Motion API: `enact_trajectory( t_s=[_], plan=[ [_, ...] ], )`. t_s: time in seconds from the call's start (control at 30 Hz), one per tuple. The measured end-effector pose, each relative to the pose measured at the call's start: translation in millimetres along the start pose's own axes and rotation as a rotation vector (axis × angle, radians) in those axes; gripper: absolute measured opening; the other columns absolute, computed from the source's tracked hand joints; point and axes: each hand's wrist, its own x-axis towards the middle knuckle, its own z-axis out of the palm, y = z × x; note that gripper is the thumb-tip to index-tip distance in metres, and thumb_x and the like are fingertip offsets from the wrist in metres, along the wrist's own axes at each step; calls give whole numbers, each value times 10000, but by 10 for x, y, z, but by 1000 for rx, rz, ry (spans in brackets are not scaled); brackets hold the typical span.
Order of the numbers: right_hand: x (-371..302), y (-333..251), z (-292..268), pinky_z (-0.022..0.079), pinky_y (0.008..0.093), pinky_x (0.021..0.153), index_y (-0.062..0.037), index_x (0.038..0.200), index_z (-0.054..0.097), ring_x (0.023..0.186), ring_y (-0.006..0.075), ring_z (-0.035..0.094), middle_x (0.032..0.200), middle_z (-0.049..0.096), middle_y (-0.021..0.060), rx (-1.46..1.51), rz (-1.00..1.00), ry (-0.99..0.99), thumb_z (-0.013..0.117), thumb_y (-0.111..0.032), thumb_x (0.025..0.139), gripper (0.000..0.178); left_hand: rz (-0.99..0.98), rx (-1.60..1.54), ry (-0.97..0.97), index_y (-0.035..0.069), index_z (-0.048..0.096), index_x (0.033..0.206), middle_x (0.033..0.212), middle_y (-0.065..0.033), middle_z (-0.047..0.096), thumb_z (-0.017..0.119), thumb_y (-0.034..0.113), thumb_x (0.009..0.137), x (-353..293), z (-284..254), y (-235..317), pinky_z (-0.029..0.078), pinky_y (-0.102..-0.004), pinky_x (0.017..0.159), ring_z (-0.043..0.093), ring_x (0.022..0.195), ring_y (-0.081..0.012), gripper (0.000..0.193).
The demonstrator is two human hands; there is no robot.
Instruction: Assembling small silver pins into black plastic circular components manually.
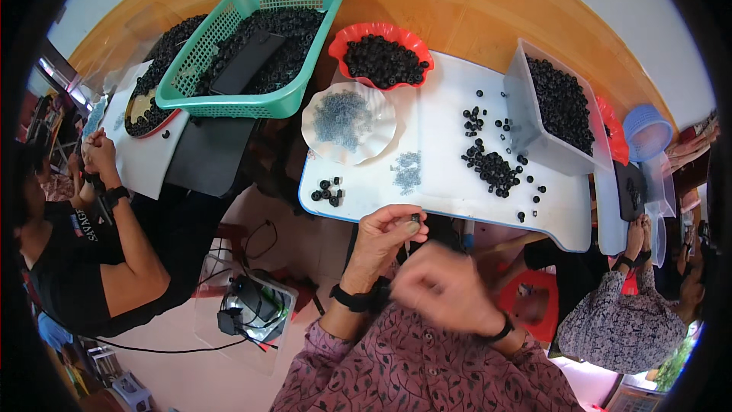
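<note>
Just off the near edge of the white table (446,187), my left hand (379,243) pinches a small black round part (415,218) between thumb and fingertips. My right hand (444,288) is beside it, lower and to the right, smeared by motion; its fingers look curled, but what they hold, if anything, cannot be made out. Beyond my hands lies a loose pile of black round parts (494,171). Left of that pile are a patch of small clear pieces (407,172) and a little group of black parts (327,193).
Behind stand a white plate (313,131) of clear pieces, a red bowl (339,47), a green basket (229,107) and a clear plastic bin (534,137), the last three holding black parts. A dark phone (248,61) lies in the basket. Co-workers sit left (99,259) and right (621,324).
</note>
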Motion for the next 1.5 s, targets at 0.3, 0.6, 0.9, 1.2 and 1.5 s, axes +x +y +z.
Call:
enact_trajectory(
  t_s=[0.3,0.6,0.9,1.2,1.5],
  plan=[
    [-14,-469,1197,444,411,760,20,957,508,897,326,541,932,492,154,795,-369,-836,556,-73,882,128,37,27,83,-56,609,1152,1054,-185,654,555,-23,905,181,-162,4,576,-324,797,671,899,-229,256],
    [-26,-491,1322,418,416,785,23,912,488,905,320,515,916,484,162,660,-287,-767,564,-87,859,143,23,10,137,-40,620,1142,1023,-150,661,555,-27,902,291,-172,-30,569,-318,791,664,871,-208,249],
    [17,-614,1098,432,423,748,25,897,486,885,331,554,879,518,161,929,-241,-803,563,-47,847,117,10,27,192,-44,624,1107,990,-123,655,580,-18,899,343,-179,-38,576,-314,777,665,856,-201,213],
    [135,-296,1162,448,418,713,46,938,494,864,349,550,923,500,167,541,-306,-908,583,-5,767,199,29,33,211,-35,616,1140,1029,-140,655,545,-16,911,338,-173,-27,558,-304,796,656,882,-202,241],
    [213,590,252,525,352,675,1,893,612,804,297,604,881,571,116,-198,-257,-377,543,20,755,156,5,-33,321,-55,598,1153,1044,-160,646,534,-10,906,95,-131,27,555,-301,791,650,871,-209,259]
  ],
)
